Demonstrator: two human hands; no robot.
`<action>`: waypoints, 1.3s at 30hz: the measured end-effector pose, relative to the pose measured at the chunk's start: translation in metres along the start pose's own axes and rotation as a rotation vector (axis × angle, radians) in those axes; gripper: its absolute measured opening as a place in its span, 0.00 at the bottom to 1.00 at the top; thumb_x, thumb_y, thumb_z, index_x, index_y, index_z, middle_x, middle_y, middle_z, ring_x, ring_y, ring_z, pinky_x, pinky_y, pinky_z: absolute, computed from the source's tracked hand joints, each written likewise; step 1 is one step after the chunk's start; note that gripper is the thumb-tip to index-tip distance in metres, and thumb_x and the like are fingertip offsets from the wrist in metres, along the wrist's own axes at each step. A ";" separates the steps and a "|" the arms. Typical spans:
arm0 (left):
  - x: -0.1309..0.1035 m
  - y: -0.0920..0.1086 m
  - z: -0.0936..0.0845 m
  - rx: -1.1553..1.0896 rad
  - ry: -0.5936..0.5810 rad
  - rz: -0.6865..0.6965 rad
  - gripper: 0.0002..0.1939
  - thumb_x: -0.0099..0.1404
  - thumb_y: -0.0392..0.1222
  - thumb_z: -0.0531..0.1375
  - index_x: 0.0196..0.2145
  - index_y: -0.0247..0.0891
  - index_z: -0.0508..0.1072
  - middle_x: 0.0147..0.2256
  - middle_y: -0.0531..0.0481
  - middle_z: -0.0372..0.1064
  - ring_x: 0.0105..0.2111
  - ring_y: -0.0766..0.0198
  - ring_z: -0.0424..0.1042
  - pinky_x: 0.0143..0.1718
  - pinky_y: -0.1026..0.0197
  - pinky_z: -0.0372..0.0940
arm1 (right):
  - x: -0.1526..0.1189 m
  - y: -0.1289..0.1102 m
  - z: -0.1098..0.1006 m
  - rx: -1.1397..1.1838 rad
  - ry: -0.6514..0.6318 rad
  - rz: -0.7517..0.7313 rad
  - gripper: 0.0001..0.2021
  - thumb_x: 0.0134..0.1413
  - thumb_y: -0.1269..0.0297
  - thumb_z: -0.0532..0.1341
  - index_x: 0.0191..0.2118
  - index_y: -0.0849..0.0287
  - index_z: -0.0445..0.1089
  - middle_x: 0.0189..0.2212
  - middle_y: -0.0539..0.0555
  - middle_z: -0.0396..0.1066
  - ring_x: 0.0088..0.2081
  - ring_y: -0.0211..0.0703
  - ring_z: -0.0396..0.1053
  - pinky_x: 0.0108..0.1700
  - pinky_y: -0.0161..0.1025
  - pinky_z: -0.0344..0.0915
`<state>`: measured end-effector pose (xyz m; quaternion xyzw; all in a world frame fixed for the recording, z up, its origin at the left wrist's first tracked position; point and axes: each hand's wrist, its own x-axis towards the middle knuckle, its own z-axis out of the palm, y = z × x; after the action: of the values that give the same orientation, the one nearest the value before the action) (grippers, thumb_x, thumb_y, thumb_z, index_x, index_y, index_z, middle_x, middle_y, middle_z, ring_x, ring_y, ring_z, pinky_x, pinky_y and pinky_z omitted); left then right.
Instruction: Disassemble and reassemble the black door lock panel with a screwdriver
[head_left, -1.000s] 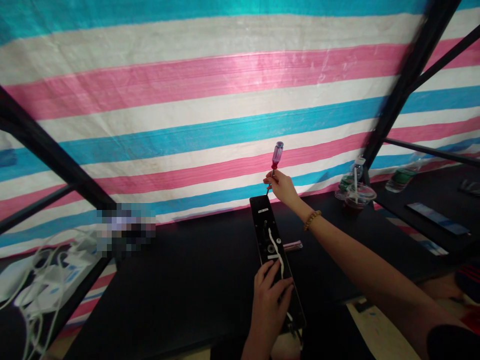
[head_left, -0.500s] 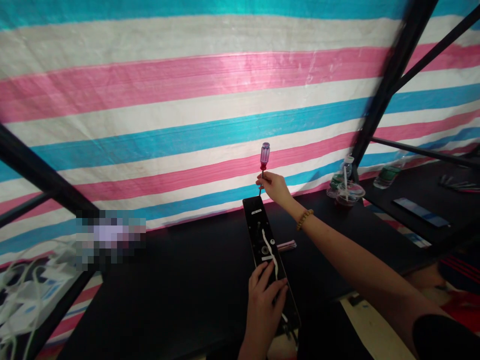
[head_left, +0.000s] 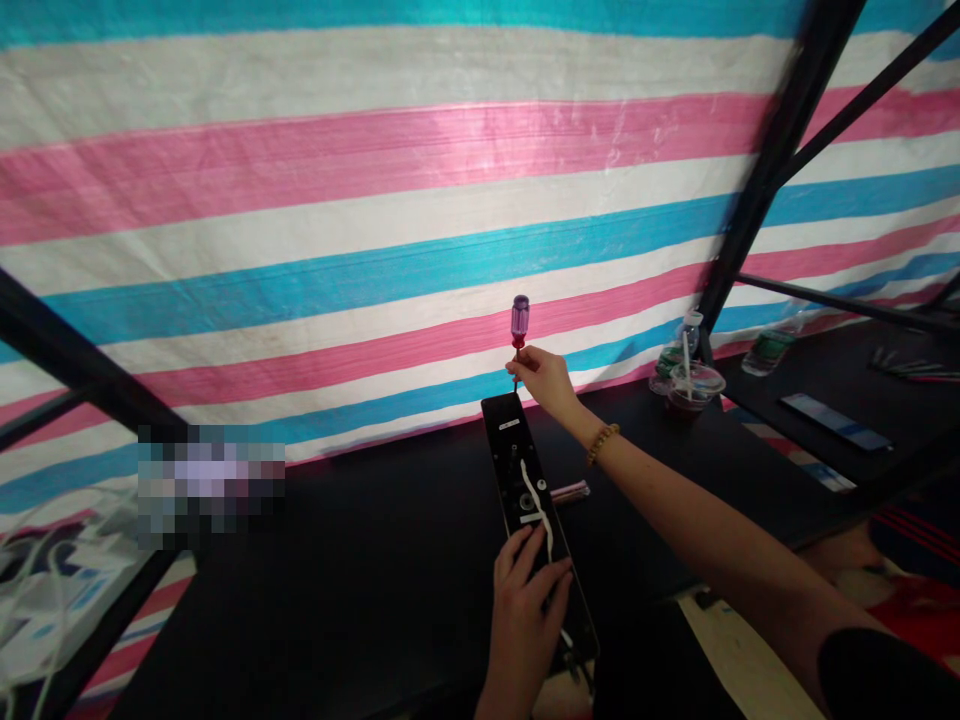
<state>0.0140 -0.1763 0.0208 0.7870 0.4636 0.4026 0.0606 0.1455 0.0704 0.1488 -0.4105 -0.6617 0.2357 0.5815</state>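
A long black panel (head_left: 501, 427) with white labels, small round fittings and a white cable (head_left: 536, 493) along it lies lengthwise on the black table. My right hand (head_left: 545, 378) is closed, pinching the shaft of a screwdriver (head_left: 520, 322) between thumb and fingers. The screwdriver has a clear purplish handle with a red collar and stands nearly upright, its tip at the panel's far end. Whether the tip sits in a screw is too small to tell. Over the near half of the panel my left hand (head_left: 525, 595) rests with fingers apart, touching its face beside the cable.
A pinkish wrapped strip (head_left: 570, 492) lies right of the panel. At the table's right back stand a lidded plastic cup (head_left: 694, 388) and a bottle (head_left: 670, 365). A phone (head_left: 836, 422) lies on another table. White cables (head_left: 45, 600) crowd the left; a striped sheet (head_left: 375, 240) hangs behind.
The screwdriver's handle has shifted slightly left and down and stands more upright. My right hand still pinches its shaft. My left hand keeps its place on the panel.
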 end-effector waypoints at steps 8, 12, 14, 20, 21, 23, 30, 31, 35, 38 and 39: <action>-0.001 -0.001 0.000 -0.001 -0.006 -0.001 0.12 0.66 0.34 0.61 0.43 0.47 0.81 0.55 0.44 0.72 0.58 0.48 0.67 0.51 0.39 0.72 | -0.004 -0.002 -0.004 0.050 0.031 -0.017 0.07 0.57 0.62 0.61 0.29 0.56 0.71 0.26 0.50 0.76 0.28 0.42 0.76 0.32 0.37 0.71; -0.001 -0.001 0.000 -0.018 -0.002 -0.012 0.12 0.65 0.34 0.61 0.42 0.48 0.81 0.55 0.44 0.72 0.57 0.48 0.67 0.51 0.39 0.72 | -0.007 -0.008 -0.007 0.085 0.057 -0.018 0.09 0.58 0.60 0.61 0.29 0.56 0.71 0.26 0.51 0.75 0.27 0.42 0.76 0.32 0.38 0.73; -0.002 0.000 0.000 -0.039 -0.003 -0.029 0.12 0.65 0.34 0.62 0.42 0.48 0.81 0.55 0.44 0.73 0.57 0.48 0.67 0.52 0.39 0.71 | -0.012 -0.016 -0.011 0.142 0.088 -0.018 0.10 0.58 0.57 0.62 0.29 0.56 0.70 0.26 0.51 0.75 0.29 0.42 0.76 0.33 0.38 0.74; 0.005 0.008 -0.010 -0.350 0.121 -0.274 0.09 0.68 0.42 0.60 0.42 0.47 0.81 0.54 0.43 0.74 0.55 0.52 0.71 0.55 0.44 0.69 | -0.059 -0.061 -0.030 0.486 0.169 0.101 0.13 0.56 0.53 0.67 0.32 0.58 0.72 0.28 0.52 0.76 0.29 0.42 0.77 0.33 0.38 0.76; 0.008 0.009 -0.013 -0.425 0.185 -0.373 0.10 0.69 0.44 0.59 0.42 0.45 0.81 0.52 0.42 0.75 0.53 0.53 0.73 0.54 0.46 0.70 | -0.072 -0.068 -0.033 0.540 0.171 0.136 0.12 0.55 0.54 0.69 0.32 0.58 0.73 0.27 0.51 0.76 0.29 0.42 0.77 0.32 0.37 0.75; 0.014 0.012 -0.020 -0.584 0.298 -0.573 0.14 0.68 0.49 0.60 0.46 0.42 0.79 0.49 0.41 0.77 0.49 0.54 0.76 0.52 0.49 0.71 | -0.098 -0.081 -0.038 0.632 0.174 0.219 0.13 0.53 0.54 0.71 0.32 0.58 0.74 0.26 0.51 0.76 0.29 0.43 0.78 0.30 0.36 0.75; 0.029 0.028 -0.044 -0.934 0.321 -0.797 0.23 0.60 0.55 0.66 0.47 0.36 0.80 0.41 0.39 0.81 0.37 0.58 0.79 0.41 0.57 0.75 | -0.160 -0.102 -0.042 0.722 0.179 0.440 0.13 0.51 0.55 0.73 0.31 0.59 0.75 0.26 0.52 0.76 0.28 0.43 0.77 0.28 0.35 0.74; 0.029 0.029 -0.046 -0.931 0.321 -0.813 0.22 0.60 0.54 0.67 0.44 0.35 0.81 0.39 0.40 0.81 0.35 0.59 0.79 0.40 0.58 0.75 | -0.165 -0.103 -0.040 0.723 0.177 0.447 0.13 0.51 0.55 0.73 0.31 0.59 0.75 0.26 0.53 0.76 0.28 0.43 0.77 0.29 0.35 0.74; 0.025 0.029 -0.048 -0.870 0.316 -0.832 0.18 0.58 0.52 0.68 0.37 0.34 0.82 0.32 0.42 0.81 0.30 0.59 0.78 0.34 0.59 0.74 | -0.177 -0.103 -0.036 0.707 0.169 0.433 0.12 0.53 0.55 0.71 0.31 0.59 0.76 0.27 0.54 0.77 0.27 0.41 0.76 0.30 0.36 0.75; 0.019 0.015 -0.051 -0.746 0.303 -0.804 0.18 0.59 0.54 0.66 0.36 0.35 0.82 0.30 0.43 0.80 0.28 0.58 0.78 0.32 0.58 0.74 | -0.186 -0.099 -0.042 0.671 0.213 0.416 0.11 0.54 0.55 0.70 0.31 0.57 0.76 0.28 0.55 0.78 0.28 0.43 0.77 0.30 0.37 0.76; 0.017 0.007 -0.053 -0.670 0.293 -0.782 0.18 0.60 0.54 0.65 0.36 0.35 0.82 0.30 0.43 0.80 0.29 0.58 0.78 0.33 0.57 0.74 | -0.190 -0.096 -0.046 0.650 0.250 0.407 0.10 0.55 0.55 0.70 0.31 0.57 0.77 0.28 0.55 0.78 0.29 0.44 0.78 0.30 0.38 0.76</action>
<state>-0.0138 -0.1818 0.0689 0.4287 0.5718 0.5814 0.3888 0.1610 -0.1457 0.1247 -0.3532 -0.3821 0.4912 0.6986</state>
